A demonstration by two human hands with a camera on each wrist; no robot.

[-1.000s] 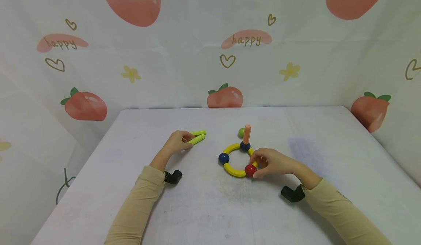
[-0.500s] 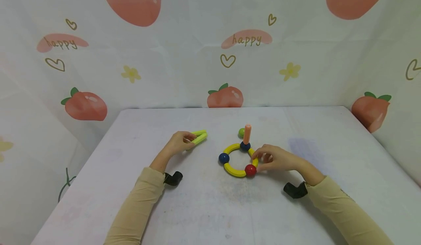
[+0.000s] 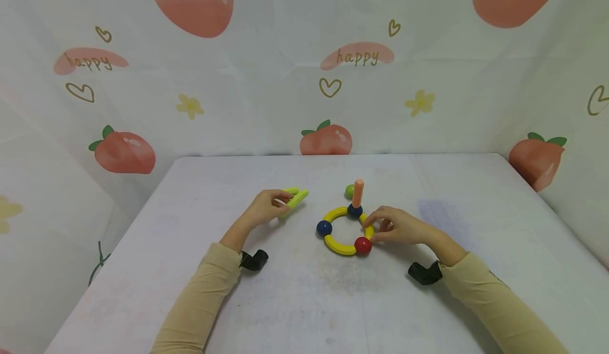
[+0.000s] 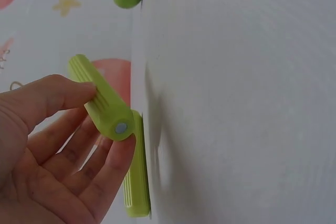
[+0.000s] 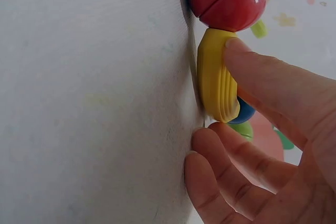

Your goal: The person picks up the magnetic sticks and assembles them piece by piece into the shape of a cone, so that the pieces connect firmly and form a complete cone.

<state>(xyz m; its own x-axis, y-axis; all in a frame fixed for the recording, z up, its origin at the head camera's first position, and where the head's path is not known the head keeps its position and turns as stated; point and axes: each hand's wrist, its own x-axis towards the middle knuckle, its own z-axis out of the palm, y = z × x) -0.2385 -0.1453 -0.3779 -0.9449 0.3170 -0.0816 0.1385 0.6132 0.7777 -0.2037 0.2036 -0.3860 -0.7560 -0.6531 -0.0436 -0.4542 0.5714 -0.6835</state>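
My left hand (image 3: 266, 207) pinches a light green ribbed rod (image 4: 100, 98) between thumb and fingers, its metal-tipped end showing in the left wrist view. A second green rod (image 4: 137, 182) lies on the table behind it. Right of centre sits a ring of curved yellow rods (image 3: 339, 247) joined by a red ball (image 3: 363, 245) and two blue balls (image 3: 324, 228). From the far blue ball (image 3: 354, 211) an orange rod (image 3: 358, 193) stands upright. My right hand (image 3: 402, 227) holds the ring's right-hand yellow rod (image 5: 215, 77), thumb on it just beside the red ball.
A green ball (image 3: 349, 191) rests behind the orange rod, partly hidden by it. The white table (image 3: 295, 301) ends at a back edge against a cloth (image 3: 266, 79) printed with peaches. A black wrist camera mount (image 3: 254, 260) juts from each sleeve.
My left hand has moved slightly right, carrying one green rod away from the other. My right hand has slid from the red ball back along the yellow rod; the ring stays put.
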